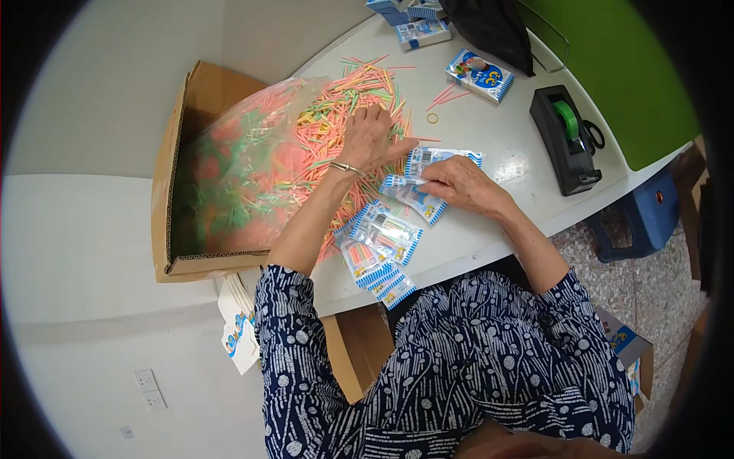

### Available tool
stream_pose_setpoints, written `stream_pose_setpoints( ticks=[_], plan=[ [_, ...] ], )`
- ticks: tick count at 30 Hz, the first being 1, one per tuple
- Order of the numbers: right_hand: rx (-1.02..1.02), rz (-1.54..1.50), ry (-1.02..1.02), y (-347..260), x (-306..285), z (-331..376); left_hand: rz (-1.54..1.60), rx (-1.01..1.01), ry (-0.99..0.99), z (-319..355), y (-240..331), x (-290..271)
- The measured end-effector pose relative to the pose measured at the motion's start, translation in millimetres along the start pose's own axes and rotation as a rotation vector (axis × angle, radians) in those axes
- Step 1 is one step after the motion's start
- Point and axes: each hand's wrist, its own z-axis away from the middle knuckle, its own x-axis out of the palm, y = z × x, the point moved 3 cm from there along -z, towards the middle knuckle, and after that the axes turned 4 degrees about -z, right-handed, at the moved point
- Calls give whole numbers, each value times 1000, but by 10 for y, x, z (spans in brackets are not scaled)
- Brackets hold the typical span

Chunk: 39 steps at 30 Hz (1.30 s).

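My left hand (369,140) rests on a heap of thin pink, yellow and green sticks (336,134). Its thumb points out to the right, apart from the fingers, whose tips are partly sunk among the sticks. Between the fingers and thumb of my right hand (466,183) is the edge of a clear packet (422,200) with blue striped ends. Another such packet (442,159) lies flat just beyond that hand. Several packets, some with coloured sticks inside, overlap near the table's front edge, among them a filled packet (384,232).
At left, a cardboard box (167,222) lies with a clear bag (245,161) of sticks spilling from it. A black tape dispenser (564,141) stands right, by scissors (594,135). Farther back are a small box (479,75), a rubber band (433,118) and a black bag (489,30).
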Motion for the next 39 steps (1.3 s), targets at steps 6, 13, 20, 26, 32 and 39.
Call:
stream_pose_setpoints(
  ticks=[6, 13, 20, 26, 32, 39],
  plan=[
    [5, 20, 41, 25, 26, 13, 101, -127, -376, -139, -174, 64],
    [112, 56, -14, -43, -36, 19, -69, -71, -368, -29, -3, -9],
    [117, 48, 43, -62, -92, 40, -158, -93, -318, 28, 76, 49],
    [99, 39, 54, -29, -74, 50, -351, -97, -209, -46, 45, 145],
    [108, 26, 54, 10, -56, 46, -549, -157, -167, -104, 50, 301],
    [108, 21, 52, -33, -90, 55, -568, -330, -202, -213, -14, 311]
  ],
)
